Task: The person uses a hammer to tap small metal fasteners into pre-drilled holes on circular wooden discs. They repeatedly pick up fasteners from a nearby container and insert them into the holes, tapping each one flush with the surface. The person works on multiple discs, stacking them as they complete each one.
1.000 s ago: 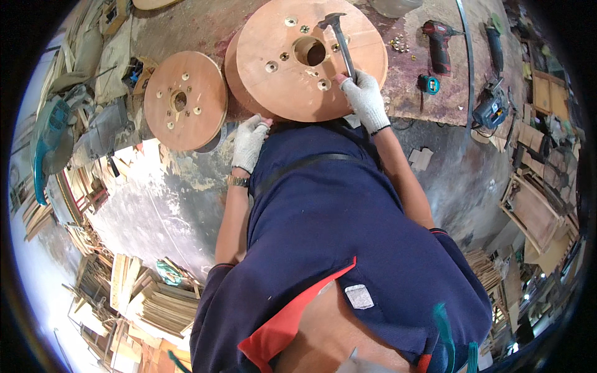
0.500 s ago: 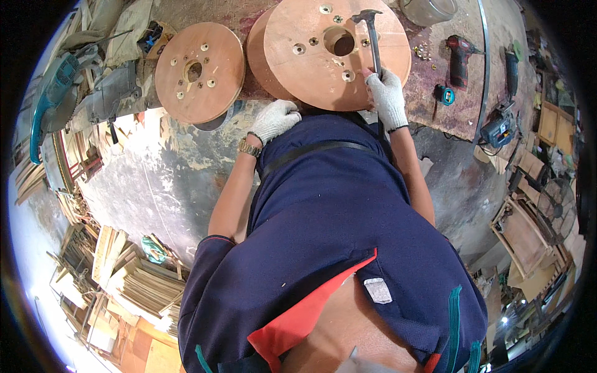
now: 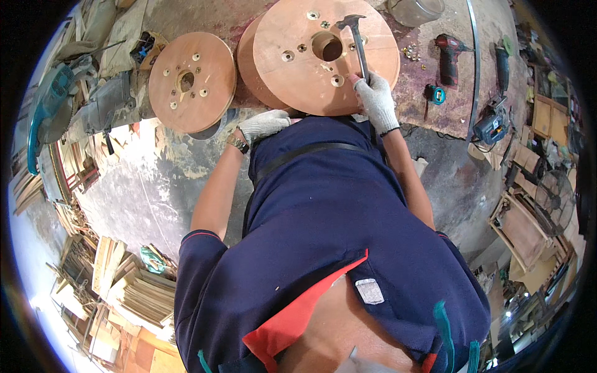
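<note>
Nailing step: right hand [image 3: 376, 102] clenched round claw hammer [image 3: 356, 38], head over large plywood reel flange [image 3: 298, 74]; left hand [image 3: 264, 124] gripped its near rim. Next strike likely needs that steady brace.

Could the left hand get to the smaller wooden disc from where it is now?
Probably yes: the left hand rests at the big disc's near edge, and the smaller disc lies close beside it, nothing between.

A smaller wooden disc [image 3: 191, 81] lies left on the workbench [image 3: 435, 121]. A red cordless drill [image 3: 448, 57] and a clear plastic container [image 3: 415, 10] sit right. Stacked plywood offcuts [image 3: 134, 289] cover the floor.
</note>
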Demonstrator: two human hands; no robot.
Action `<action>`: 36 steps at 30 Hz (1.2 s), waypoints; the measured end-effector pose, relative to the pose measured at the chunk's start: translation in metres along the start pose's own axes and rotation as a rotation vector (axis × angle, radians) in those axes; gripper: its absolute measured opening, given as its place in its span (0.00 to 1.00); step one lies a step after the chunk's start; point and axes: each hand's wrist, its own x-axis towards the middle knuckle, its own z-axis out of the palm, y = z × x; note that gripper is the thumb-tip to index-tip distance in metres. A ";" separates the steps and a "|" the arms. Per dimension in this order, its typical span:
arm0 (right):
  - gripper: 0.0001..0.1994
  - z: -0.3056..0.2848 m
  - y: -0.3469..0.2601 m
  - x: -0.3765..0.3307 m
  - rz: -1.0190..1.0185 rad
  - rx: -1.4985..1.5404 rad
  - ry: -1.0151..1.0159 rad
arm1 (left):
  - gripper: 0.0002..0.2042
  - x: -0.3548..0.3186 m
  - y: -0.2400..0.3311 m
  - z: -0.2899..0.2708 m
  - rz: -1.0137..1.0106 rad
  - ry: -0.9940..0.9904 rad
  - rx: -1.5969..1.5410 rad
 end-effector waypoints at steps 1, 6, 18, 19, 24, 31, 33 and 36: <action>0.18 0.001 0.004 0.004 -0.021 0.004 0.000 | 0.26 0.003 -0.008 0.000 0.020 -0.005 0.023; 0.19 0.000 0.009 0.009 -0.053 -0.005 -0.012 | 0.30 0.006 -0.004 -0.006 -0.014 -0.054 -0.033; 0.17 0.000 0.003 0.004 0.004 0.027 -0.025 | 0.35 -0.004 0.002 0.001 -0.047 0.093 0.126; 0.17 0.001 0.002 0.004 0.000 0.022 -0.026 | 0.34 -0.004 0.001 0.002 -0.040 0.116 0.134; 0.16 -0.001 0.004 0.005 0.032 0.032 -0.026 | 0.35 -0.004 -0.006 0.000 0.089 0.124 0.161; 0.16 0.000 -0.006 0.001 0.085 0.083 -0.022 | 0.29 0.013 -0.017 -0.012 0.196 -0.042 0.296; 0.16 0.001 -0.008 0.001 0.087 0.065 -0.010 | 0.26 0.012 -0.006 -0.011 0.143 -0.036 0.344; 0.17 0.002 -0.007 0.003 0.074 0.047 0.003 | 0.28 0.019 -0.016 -0.005 0.283 -0.011 0.498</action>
